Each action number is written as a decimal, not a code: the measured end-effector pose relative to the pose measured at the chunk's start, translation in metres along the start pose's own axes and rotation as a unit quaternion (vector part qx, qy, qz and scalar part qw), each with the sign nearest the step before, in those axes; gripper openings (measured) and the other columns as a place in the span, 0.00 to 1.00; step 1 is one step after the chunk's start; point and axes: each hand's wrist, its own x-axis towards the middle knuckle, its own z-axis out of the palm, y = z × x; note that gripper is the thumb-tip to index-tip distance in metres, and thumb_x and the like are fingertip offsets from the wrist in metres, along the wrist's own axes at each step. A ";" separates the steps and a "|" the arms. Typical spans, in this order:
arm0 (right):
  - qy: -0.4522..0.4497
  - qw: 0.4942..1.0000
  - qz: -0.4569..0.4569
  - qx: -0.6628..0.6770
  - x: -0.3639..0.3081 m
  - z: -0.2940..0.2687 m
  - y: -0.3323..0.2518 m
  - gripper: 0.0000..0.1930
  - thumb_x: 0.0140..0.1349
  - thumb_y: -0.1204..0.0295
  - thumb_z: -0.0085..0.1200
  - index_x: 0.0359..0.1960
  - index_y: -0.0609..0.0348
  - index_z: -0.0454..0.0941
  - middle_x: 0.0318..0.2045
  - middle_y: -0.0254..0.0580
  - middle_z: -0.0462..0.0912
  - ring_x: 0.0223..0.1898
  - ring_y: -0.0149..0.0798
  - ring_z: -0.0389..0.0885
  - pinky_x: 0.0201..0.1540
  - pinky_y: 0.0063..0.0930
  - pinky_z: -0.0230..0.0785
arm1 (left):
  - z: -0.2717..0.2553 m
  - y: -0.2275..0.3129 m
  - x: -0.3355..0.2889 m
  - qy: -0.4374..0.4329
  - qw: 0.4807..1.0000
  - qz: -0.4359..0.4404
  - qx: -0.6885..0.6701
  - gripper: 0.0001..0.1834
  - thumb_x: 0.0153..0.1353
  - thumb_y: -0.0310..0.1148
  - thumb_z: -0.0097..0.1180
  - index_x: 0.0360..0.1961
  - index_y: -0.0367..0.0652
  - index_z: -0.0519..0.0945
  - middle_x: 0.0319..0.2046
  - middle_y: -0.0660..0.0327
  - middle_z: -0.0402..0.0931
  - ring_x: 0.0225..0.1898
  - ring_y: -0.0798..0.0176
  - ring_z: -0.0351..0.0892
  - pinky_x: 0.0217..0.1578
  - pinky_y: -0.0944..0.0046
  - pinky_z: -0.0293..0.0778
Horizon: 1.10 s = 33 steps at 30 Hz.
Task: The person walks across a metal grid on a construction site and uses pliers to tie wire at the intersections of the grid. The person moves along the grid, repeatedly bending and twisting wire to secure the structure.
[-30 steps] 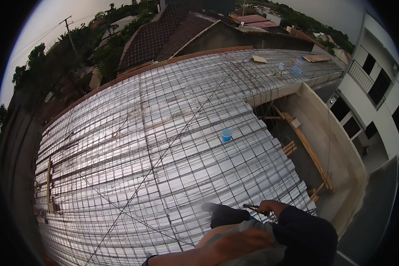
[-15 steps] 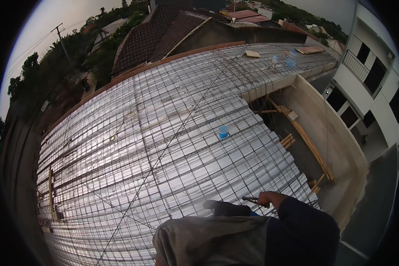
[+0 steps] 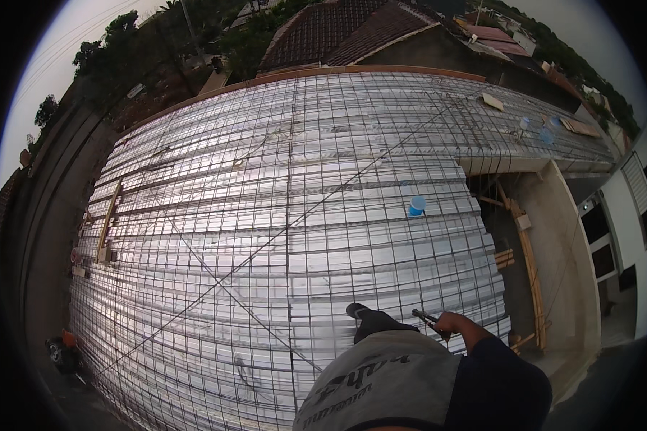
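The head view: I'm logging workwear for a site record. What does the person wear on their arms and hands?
The right hand is bare, at the end of a long dark navy sleeve. A grey cloth with dark markings fills the lower middle. The left hand is not clearly visible.

A: What forms the working surface?

B: A corrugated metal deck (image 3: 216, 215), silver and ribbed, covered across its whole area by a rebar mesh (image 3: 323, 144) laid in a square grid.

A: What lies directly on it?

B: A blue bucket (image 3: 416, 206) stands upright right of centre. Long diagonal bars (image 3: 295, 224) cross over the mesh. Timber strips (image 3: 108, 219) lie near the left edge, and flat boards (image 3: 493, 101) rest at the far right corner.
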 end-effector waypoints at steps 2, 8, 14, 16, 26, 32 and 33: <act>-0.015 0.999 -0.043 -0.014 -0.012 -0.021 -0.068 0.22 0.52 0.56 0.51 0.25 0.68 0.82 0.26 0.53 0.84 0.28 0.45 0.85 0.36 0.38 0.76 | 0.000 -0.029 -0.014 0.014 0.999 -0.027 -0.024 0.23 0.58 0.42 0.52 0.47 0.33 0.78 0.37 0.54 0.79 0.43 0.61 0.78 0.41 0.63 0.73; -0.044 0.955 -0.285 -0.065 -0.045 -0.031 -0.252 0.15 0.51 0.64 0.49 0.32 0.64 0.76 0.23 0.44 0.81 0.26 0.37 0.82 0.32 0.33 0.73 | 0.015 -0.032 0.033 -0.056 0.972 0.018 -0.227 0.28 0.58 0.45 0.55 0.53 0.35 0.75 0.43 0.55 0.78 0.44 0.62 0.76 0.42 0.64 0.70; -0.304 0.820 -0.477 -0.087 -0.149 0.004 -0.386 0.19 0.55 0.64 0.47 0.42 0.67 0.74 0.25 0.41 0.78 0.28 0.34 0.79 0.34 0.33 0.72 | 0.015 0.095 0.008 -0.166 0.746 0.241 -0.598 0.29 0.66 0.45 0.50 0.63 0.41 0.63 0.54 0.52 0.71 0.56 0.51 0.71 0.57 0.51 0.64; -0.349 0.788 -0.497 -0.107 -0.154 0.018 -0.397 0.19 0.55 0.64 0.47 0.44 0.67 0.74 0.27 0.42 0.79 0.30 0.35 0.79 0.35 0.33 0.72 | 0.011 0.130 -0.013 -0.187 0.611 0.341 -0.689 0.19 0.68 0.42 0.48 0.56 0.45 0.70 0.51 0.53 0.73 0.56 0.50 0.70 0.60 0.46 0.61; -0.182 0.733 -0.624 -0.200 -0.129 0.010 -0.408 0.21 0.67 0.57 0.45 0.52 0.58 0.75 0.42 0.49 0.82 0.43 0.48 0.80 0.48 0.37 0.69 | -0.006 0.122 -0.031 0.048 0.722 0.316 -0.614 0.11 0.67 0.36 0.51 0.41 0.39 0.76 0.40 0.53 0.78 0.49 0.47 0.77 0.55 0.45 0.68; -0.398 0.721 -0.532 -0.195 -0.112 -0.018 -0.432 0.20 0.67 0.57 0.44 0.48 0.59 0.78 0.37 0.48 0.81 0.41 0.46 0.79 0.46 0.37 0.68 | 0.005 0.132 -0.036 0.080 0.687 0.339 -0.637 0.12 0.66 0.37 0.53 0.40 0.37 0.75 0.36 0.55 0.76 0.46 0.46 0.78 0.57 0.38 0.66; -0.427 0.717 -0.516 -0.194 -0.114 -0.021 -0.435 0.20 0.67 0.57 0.44 0.47 0.59 0.79 0.34 0.47 0.82 0.40 0.45 0.79 0.44 0.38 0.68 | 0.004 0.133 -0.039 0.077 0.692 0.342 -0.631 0.12 0.65 0.38 0.53 0.40 0.38 0.76 0.36 0.56 0.77 0.46 0.47 0.78 0.56 0.38 0.67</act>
